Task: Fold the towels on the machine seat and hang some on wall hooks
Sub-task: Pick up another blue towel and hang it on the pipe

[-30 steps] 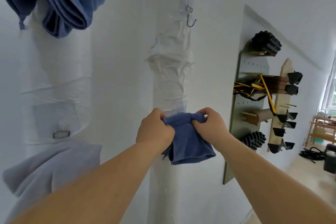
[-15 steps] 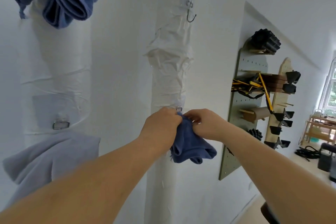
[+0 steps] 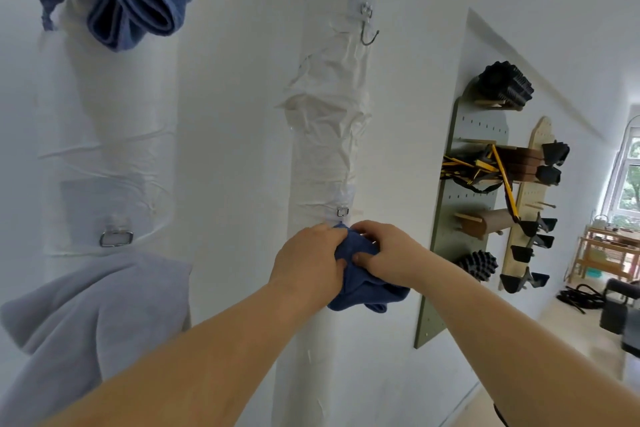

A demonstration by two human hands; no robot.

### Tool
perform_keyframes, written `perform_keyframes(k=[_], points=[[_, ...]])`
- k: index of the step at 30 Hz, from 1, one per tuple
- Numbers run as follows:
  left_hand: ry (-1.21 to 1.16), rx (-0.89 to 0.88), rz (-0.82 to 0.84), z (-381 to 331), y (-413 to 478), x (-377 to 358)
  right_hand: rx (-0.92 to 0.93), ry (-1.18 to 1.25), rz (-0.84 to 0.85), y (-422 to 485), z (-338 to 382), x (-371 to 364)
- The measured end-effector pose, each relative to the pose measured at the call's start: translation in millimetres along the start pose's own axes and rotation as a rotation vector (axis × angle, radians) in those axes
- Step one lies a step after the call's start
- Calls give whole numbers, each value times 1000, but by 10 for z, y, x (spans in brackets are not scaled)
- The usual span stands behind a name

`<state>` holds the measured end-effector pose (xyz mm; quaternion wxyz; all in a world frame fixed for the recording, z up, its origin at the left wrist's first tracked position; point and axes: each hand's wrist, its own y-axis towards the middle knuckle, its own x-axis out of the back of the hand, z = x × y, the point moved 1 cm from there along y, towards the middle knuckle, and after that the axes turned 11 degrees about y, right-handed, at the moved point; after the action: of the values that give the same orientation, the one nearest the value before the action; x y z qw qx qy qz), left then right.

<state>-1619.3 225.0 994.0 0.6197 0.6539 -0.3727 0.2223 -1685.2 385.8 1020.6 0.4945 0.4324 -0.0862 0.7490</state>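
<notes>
Blue towel (image 3: 360, 284), spread a second ago, is now bunched just under the metal hook (image 3: 342, 211); left hand (image 3: 308, 262) and right hand (image 3: 389, 253) both pinch it, so hanging seems near.

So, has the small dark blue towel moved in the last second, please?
Yes, slightly down: the metal ring hook on the white wrapped pillar, hidden before, now shows above the towel.

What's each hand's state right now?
Left hand: grips the blue towel.
Right hand: grips the same towel, thumb on the cloth.
</notes>
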Motion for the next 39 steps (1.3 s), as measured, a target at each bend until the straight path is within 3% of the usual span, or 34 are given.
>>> perform_keyframes(k=[7,14,20,25,29,33,39], points=[[72,-17,81,-34,-32,101,35,-40,-23,-124,126,-5],[105,-17,6,-35,-67,66,27,-37,-2,-80,178,71],[87,-45,-34,-34,-89,20,68,-1,-99,-33,68,-46],[34,14,101,-35,-197,62,65,-11,-139,-87,38,-127],[-56,-10,227,-53,-237,195,5,-37,-16,-207,208,-93],[-92,-3,137,-73,-288,370,5,-146,4,-204,447,6],[-105,61,143,-32,-354,589,-57,-139,-10,-206,563,-7]])
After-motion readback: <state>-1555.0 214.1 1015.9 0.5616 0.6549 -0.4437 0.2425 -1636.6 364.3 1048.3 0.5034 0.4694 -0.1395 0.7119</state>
